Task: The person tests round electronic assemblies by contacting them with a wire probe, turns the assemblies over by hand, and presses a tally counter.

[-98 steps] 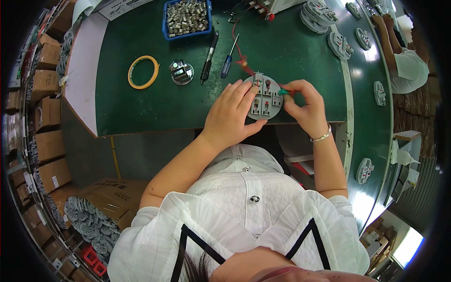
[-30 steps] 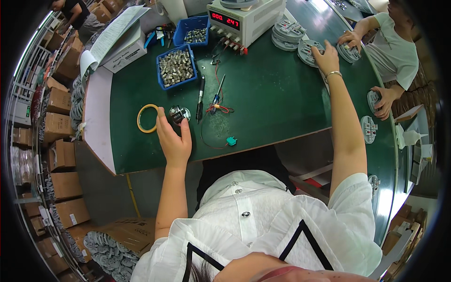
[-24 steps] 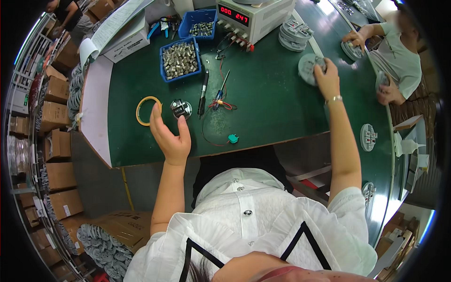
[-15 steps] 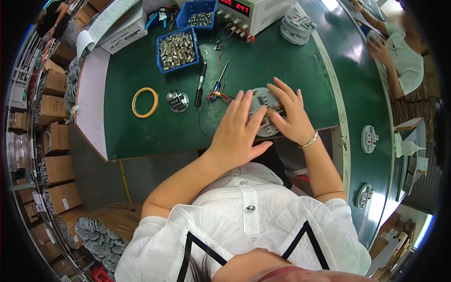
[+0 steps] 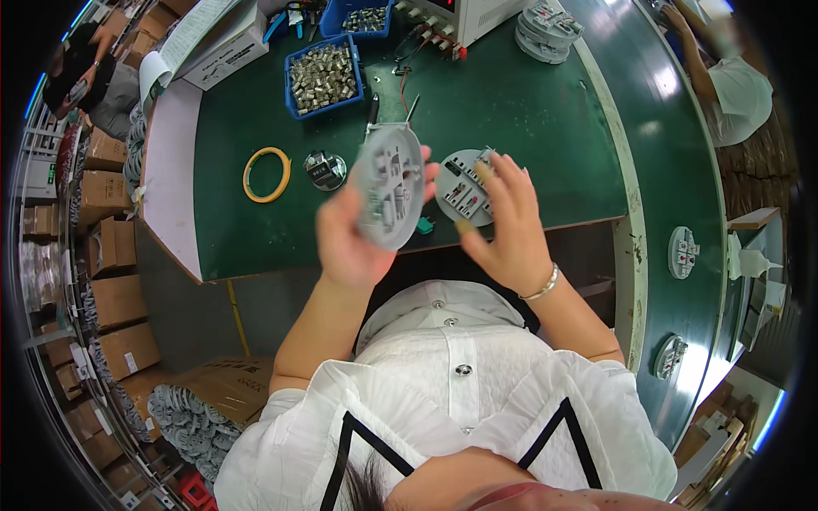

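Grey disc (image 5: 394,189) lifted; blue bin (image 5: 331,110) holds metal pieces (image 5: 324,77).

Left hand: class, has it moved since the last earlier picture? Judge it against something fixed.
Yes. Measured against the yellow ring on the table, the left hand has moved left, nearer the ring, and now holds up a grey disc.

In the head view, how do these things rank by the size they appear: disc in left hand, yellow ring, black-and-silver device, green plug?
1. Grey disc in the left hand; it seems nearer the camera, which enlarges it
2. Yellow ring, by outer outline
3. Black-and-silver device
4. Green plug
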